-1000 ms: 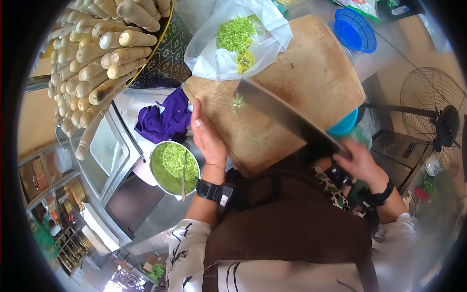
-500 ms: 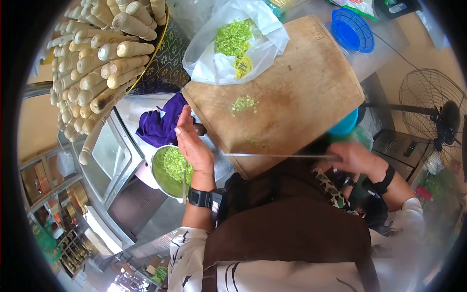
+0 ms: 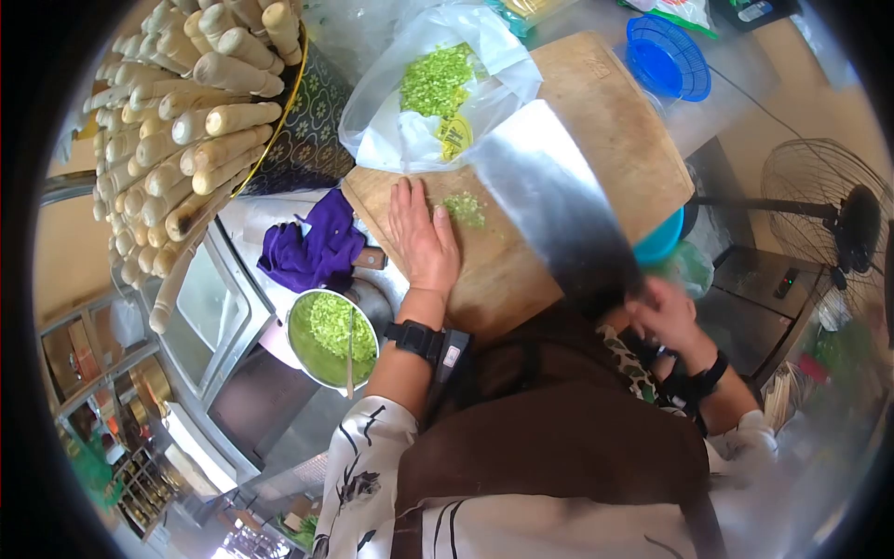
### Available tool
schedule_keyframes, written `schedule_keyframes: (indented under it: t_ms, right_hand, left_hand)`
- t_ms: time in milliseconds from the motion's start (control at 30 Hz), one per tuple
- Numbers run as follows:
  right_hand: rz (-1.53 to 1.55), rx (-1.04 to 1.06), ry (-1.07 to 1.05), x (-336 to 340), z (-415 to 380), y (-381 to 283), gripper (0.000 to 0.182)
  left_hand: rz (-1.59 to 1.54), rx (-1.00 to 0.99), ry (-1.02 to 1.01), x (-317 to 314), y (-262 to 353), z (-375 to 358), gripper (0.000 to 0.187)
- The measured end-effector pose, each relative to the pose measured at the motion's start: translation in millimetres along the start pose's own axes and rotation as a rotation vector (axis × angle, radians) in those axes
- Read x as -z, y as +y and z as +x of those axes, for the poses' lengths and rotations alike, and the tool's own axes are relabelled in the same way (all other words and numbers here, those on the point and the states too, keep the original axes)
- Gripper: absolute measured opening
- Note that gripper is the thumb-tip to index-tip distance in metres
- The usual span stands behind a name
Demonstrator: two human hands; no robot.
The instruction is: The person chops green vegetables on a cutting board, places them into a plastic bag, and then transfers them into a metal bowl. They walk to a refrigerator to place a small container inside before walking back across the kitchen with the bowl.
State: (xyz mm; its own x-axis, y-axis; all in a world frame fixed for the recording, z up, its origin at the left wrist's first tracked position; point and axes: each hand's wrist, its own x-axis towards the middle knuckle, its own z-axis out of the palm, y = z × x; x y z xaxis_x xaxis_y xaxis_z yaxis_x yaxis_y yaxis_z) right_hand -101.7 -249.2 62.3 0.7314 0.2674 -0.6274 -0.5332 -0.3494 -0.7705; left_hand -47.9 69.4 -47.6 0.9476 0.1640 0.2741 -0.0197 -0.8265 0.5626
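cleaver (image 3: pixel 563 200) gripped in the right hand (image 3: pixel 669 317), slanting across the near edge of the board (image 3: pixel 512 279); left hand (image 3: pixel 426 244) lies open on the left edge, best kept clear; chopped greens (image 3: pixel 464 211) beside it; bag (image 3: pixel 380 119) overlaps the far edge.

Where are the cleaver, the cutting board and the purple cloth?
Cleaver (image 3: pixel 562 200), head view: middle of the blade.
Cutting board (image 3: pixel 622 130), head view: bare top surface beside the blade.
Purple cloth (image 3: pixel 315 246), head view: middle of its bunched folds.

Grey table (image 3: pixel 596 19), blue basket (image 3: pixel 691 65) and wooden cutting board (image 3: pixel 629 154) on it, chopped greens (image 3: pixel 463 211) on the board
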Motion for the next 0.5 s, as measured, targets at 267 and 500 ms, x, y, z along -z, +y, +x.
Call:
schedule_keyframes:
  t_ms: [267,500]
  right_hand:
    - [0.35,-0.024,0.297,-24,-25,85,0.01]
    - [0.371,-0.067,0.174,-73,4,88,0.015]
  left_hand:
    - [-0.028,0.046,0.005,2,7,-8,0.052]
    - [0.157,-0.017,-0.153,-5,21,-11,0.06]
